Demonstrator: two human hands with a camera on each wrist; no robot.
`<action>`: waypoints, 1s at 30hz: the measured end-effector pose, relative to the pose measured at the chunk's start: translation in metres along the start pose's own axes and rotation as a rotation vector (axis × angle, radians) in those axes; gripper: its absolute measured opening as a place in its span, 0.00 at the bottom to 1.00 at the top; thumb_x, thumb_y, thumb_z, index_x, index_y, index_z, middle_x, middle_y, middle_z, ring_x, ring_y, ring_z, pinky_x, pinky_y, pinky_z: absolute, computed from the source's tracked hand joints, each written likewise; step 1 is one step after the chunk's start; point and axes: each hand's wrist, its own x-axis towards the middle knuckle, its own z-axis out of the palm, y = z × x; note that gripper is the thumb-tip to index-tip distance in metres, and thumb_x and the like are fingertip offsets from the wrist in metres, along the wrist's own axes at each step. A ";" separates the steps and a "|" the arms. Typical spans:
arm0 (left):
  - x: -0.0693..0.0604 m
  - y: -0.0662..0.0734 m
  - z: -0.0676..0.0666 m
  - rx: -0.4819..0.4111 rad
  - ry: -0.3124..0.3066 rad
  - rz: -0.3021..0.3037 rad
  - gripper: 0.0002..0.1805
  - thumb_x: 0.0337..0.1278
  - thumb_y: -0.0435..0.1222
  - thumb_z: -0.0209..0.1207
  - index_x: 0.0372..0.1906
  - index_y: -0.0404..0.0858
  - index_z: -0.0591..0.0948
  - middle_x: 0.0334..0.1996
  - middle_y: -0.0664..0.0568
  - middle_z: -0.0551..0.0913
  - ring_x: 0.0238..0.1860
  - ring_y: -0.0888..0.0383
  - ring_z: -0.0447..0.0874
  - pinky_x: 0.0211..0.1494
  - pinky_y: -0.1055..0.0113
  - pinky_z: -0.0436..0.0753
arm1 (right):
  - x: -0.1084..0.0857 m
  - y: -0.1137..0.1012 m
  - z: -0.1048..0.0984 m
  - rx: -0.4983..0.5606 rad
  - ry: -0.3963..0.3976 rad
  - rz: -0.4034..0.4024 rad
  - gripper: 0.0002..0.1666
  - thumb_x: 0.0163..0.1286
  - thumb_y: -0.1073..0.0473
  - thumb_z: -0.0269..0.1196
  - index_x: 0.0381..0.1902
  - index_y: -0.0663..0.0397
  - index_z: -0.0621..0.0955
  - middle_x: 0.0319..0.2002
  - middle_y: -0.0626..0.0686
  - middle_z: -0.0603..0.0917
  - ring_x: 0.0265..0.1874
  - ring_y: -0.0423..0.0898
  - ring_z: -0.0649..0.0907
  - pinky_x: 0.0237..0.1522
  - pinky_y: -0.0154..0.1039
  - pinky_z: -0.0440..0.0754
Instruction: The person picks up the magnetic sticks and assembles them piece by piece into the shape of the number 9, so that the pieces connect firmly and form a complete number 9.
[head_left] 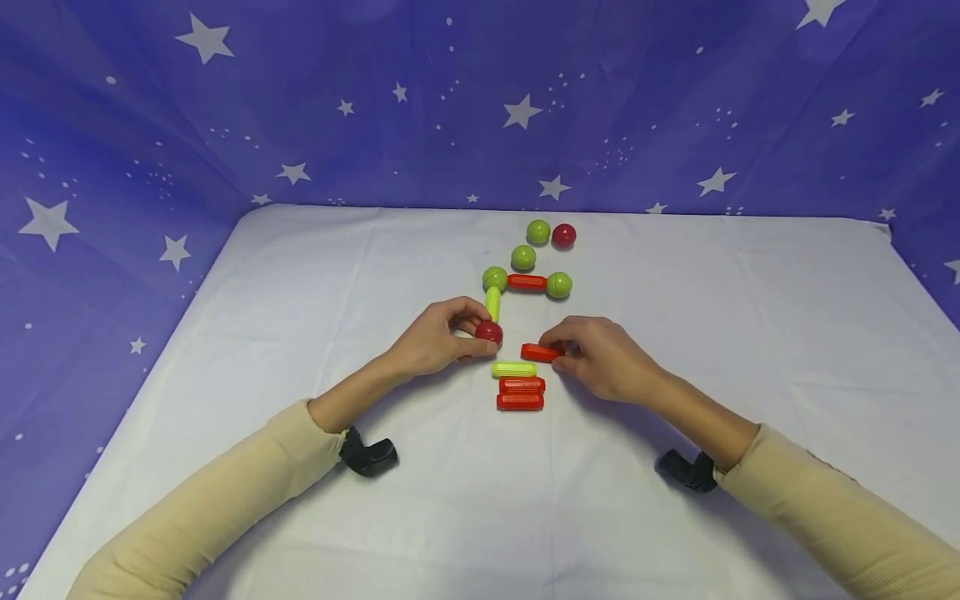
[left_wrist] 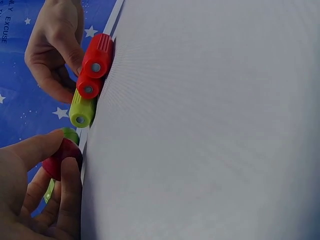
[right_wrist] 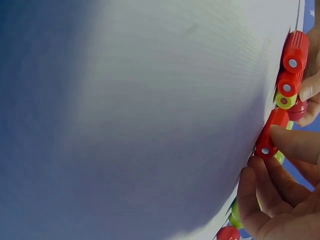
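Observation:
My left hand (head_left: 438, 337) holds a red ball (head_left: 489, 333) between thumb and fingers. From that ball a yellow-green rod (head_left: 492, 304) runs back to a green ball (head_left: 495, 278), which a red rod (head_left: 527, 283) links to another green ball (head_left: 559, 285). To the right, my right hand (head_left: 603, 358) pinches a loose red rod (head_left: 537, 352) by its right end; in the right wrist view this rod (right_wrist: 272, 132) shows a round metal tip. Between the hands and nearer me lie a yellow-green rod (head_left: 514, 369) and two red rods, one of them nearest (head_left: 520, 402).
Behind the joined pieces sit two loose green balls, one farther back (head_left: 538, 232), and a red ball (head_left: 564, 236). A white cloth (head_left: 300, 275) covers the table, and a blue star-printed curtain (head_left: 450, 125) stands behind. Black wrist mounts (head_left: 369, 454) hang below both forearms.

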 end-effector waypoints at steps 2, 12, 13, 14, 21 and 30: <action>0.000 -0.001 0.000 -0.001 0.002 0.002 0.21 0.52 0.36 0.72 0.51 0.39 0.79 0.41 0.47 0.80 0.43 0.52 0.78 0.38 0.64 0.84 | 0.000 0.000 0.001 -0.010 0.006 -0.014 0.18 0.61 0.71 0.68 0.50 0.58 0.85 0.39 0.50 0.85 0.37 0.47 0.79 0.45 0.44 0.81; -0.001 -0.001 0.000 -0.006 0.004 0.007 0.22 0.51 0.37 0.72 0.51 0.40 0.80 0.41 0.49 0.81 0.44 0.53 0.78 0.40 0.64 0.82 | 0.000 0.003 -0.003 -0.002 0.045 -0.060 0.17 0.61 0.72 0.68 0.48 0.59 0.86 0.40 0.51 0.86 0.39 0.47 0.82 0.46 0.46 0.82; -0.001 -0.002 0.000 -0.007 0.004 0.008 0.22 0.51 0.37 0.72 0.51 0.40 0.80 0.41 0.49 0.81 0.44 0.53 0.78 0.40 0.64 0.82 | 0.001 0.003 -0.003 0.006 0.052 -0.062 0.17 0.61 0.72 0.68 0.49 0.59 0.86 0.40 0.51 0.86 0.39 0.47 0.82 0.46 0.46 0.82; -0.001 -0.002 -0.001 -0.008 0.004 0.012 0.22 0.51 0.37 0.72 0.51 0.39 0.80 0.41 0.49 0.81 0.44 0.53 0.78 0.40 0.64 0.82 | 0.001 0.004 -0.004 0.015 0.061 -0.065 0.17 0.61 0.72 0.68 0.49 0.60 0.86 0.40 0.51 0.86 0.39 0.47 0.82 0.46 0.46 0.82; 0.000 -0.002 -0.002 -0.024 0.014 0.027 0.21 0.50 0.36 0.73 0.50 0.38 0.80 0.40 0.48 0.81 0.43 0.53 0.78 0.39 0.65 0.81 | 0.005 0.003 -0.006 0.034 0.088 -0.096 0.17 0.61 0.72 0.68 0.49 0.60 0.86 0.40 0.52 0.86 0.38 0.47 0.81 0.44 0.44 0.82; 0.001 -0.004 0.000 -0.015 0.014 0.040 0.21 0.51 0.37 0.73 0.50 0.39 0.80 0.39 0.49 0.81 0.43 0.53 0.77 0.42 0.64 0.78 | 0.007 0.001 0.000 0.053 0.109 -0.090 0.17 0.61 0.73 0.67 0.49 0.62 0.85 0.42 0.54 0.86 0.41 0.49 0.82 0.47 0.48 0.82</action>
